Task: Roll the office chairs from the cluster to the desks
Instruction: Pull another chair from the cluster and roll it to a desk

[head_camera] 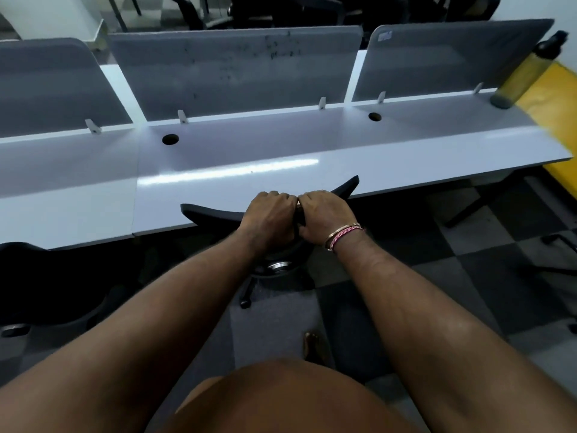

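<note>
A black office chair (212,214) stands right in front of me, its curved backrest top against the front edge of the middle white desk (237,157). My left hand (268,218) and my right hand (324,215) grip that backrest top side by side, knuckles touching, fingers curled over it. The seat is hidden under the desk; the chair's metal column and one castor leg (245,300) show below my wrists. A second black chair (46,282) sits at the left desk.
Grey divider panels (234,70) stand along the back of the desks. A yellow bottle (527,70) with a black cap stands at the right desk's far end. More dark chairs (281,10) crowd behind the dividers. Another chair's base (559,242) pokes in at right, on checkered carpet.
</note>
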The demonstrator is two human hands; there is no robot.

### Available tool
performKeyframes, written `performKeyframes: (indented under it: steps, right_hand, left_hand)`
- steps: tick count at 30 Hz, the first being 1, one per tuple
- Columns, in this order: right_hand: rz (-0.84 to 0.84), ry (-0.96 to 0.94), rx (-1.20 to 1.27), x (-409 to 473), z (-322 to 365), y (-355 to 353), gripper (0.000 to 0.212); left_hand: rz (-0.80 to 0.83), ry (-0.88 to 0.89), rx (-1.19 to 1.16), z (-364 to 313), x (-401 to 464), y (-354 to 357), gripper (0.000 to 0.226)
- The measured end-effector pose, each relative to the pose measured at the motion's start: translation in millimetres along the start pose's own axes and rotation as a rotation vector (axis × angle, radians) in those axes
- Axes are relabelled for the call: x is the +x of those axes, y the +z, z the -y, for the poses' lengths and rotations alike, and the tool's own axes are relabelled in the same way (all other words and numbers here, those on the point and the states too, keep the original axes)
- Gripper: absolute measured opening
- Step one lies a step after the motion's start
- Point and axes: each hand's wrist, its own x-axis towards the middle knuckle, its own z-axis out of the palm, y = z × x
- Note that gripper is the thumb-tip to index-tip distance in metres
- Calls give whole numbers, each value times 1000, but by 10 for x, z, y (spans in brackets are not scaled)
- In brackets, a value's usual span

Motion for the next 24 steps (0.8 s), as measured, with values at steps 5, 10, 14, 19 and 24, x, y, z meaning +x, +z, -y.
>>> performKeyframes:
  steps: [5,10,14,19,24]
  right_hand:
    - [-6,144,-5,-379,-204,-140,32]
    - [-6,253,-68,-880,-569,-250,35]
    - [-33,352,-78,-1374,-995,-349,36]
    - [-55,451,-90,-1979,-1716,-503,38]
    - [-54,538,-120,-2664,-2500,-650,36]
  left_hand:
    - [4,118,12,-355,143,-128,19]
    - [19,230,26,-947,305,-238,26]
    - [-3,338,50,-1578,493,-368,28]
    - [-6,419,36,-2508,825,-535,29]
    - [-38,492,30,-3551,1167,-604,33]
